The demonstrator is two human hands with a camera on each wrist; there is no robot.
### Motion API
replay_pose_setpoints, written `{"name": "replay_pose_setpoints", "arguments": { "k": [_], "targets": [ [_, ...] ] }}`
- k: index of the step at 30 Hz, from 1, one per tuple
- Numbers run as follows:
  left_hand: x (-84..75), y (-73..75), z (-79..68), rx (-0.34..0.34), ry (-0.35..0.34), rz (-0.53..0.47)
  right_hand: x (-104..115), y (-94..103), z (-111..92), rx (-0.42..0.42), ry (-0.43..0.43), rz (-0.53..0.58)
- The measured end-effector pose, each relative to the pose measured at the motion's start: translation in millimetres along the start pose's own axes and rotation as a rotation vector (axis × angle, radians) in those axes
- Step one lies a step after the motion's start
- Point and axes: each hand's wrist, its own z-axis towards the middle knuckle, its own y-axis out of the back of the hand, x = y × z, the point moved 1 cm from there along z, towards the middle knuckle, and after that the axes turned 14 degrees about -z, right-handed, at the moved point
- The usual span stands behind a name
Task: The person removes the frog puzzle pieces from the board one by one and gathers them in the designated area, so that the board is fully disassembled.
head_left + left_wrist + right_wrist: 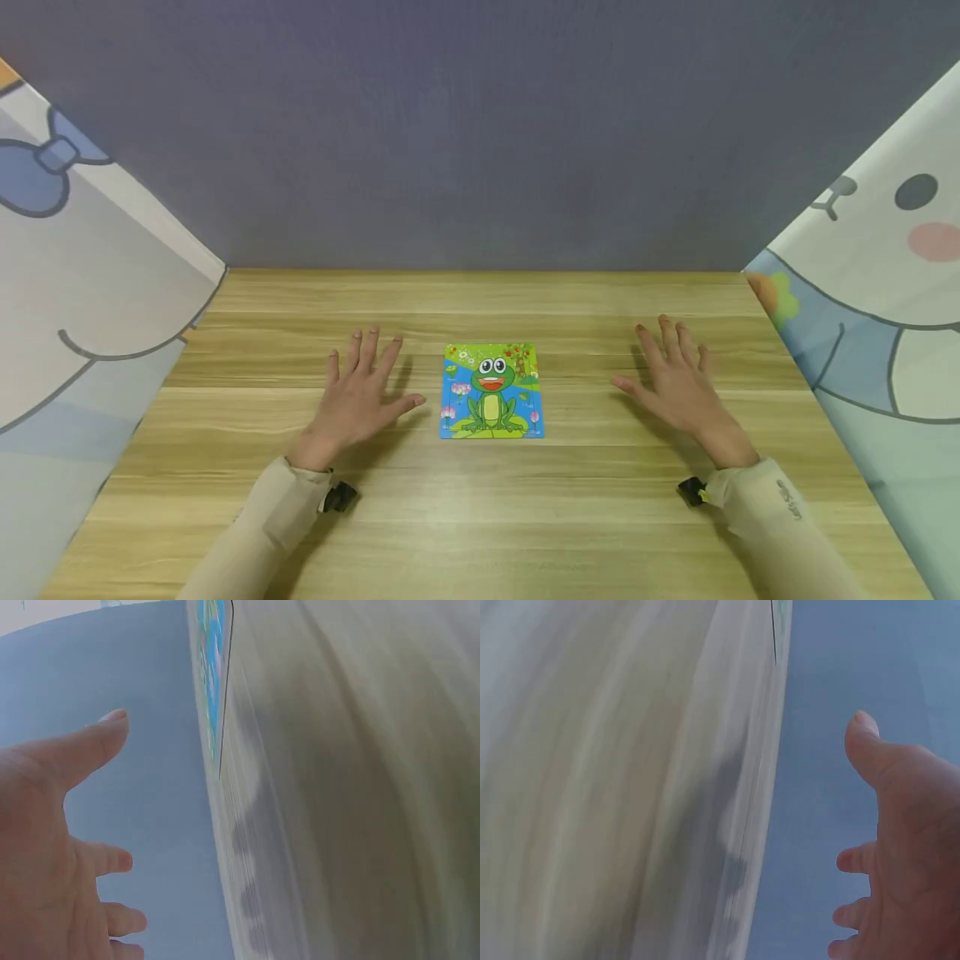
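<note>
A square frog picture puzzle [492, 408] lies flat at the middle of the wooden table, its green frog set on a blue and green background. To its left, my left hand [358, 402] hovers palm down with spread fingers and holds nothing; the thumb points toward the puzzle. On the other side is my right hand [678, 387], also spread, with nothing in it. In the left wrist view, the puzzle [212, 671] shows edge-on beyond the thumb. Only a sliver of it appears at the top of the right wrist view.
The wooden table [495, 517] runs back to a grey wall [480, 133]. Cartoon-printed panels stand at both sides, one on the left [90, 275] and one on the right [885, 283]. Small black devices sit at both wrists, below the sleeve cuffs.
</note>
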Motion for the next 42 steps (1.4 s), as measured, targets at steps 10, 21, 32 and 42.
{"name": "replay_pose_setpoints", "arguments": {
  "k": [10, 21, 32, 42],
  "targets": [
    [-20.2, -16.5, -0.5, 0.012, -0.041, -0.104, 33, -0.4, 18, 0.029, 0.040, 0.040],
    [-27.0, -29.0, 0.1, 0.072, -0.060, -0.197, 79, -2.9, 40, -0.013, 0.116, 0.103],
    [-26.8, -35.7, -1.7, 0.139, -0.100, -0.225, 119, -7.6, 54, 0.002, 0.167, 0.170],
    [-20.7, -42.6, -0.4, 0.199, -0.135, -0.251, 145, -9.4, 61, 0.023, 0.212, 0.219]
  ]
}}
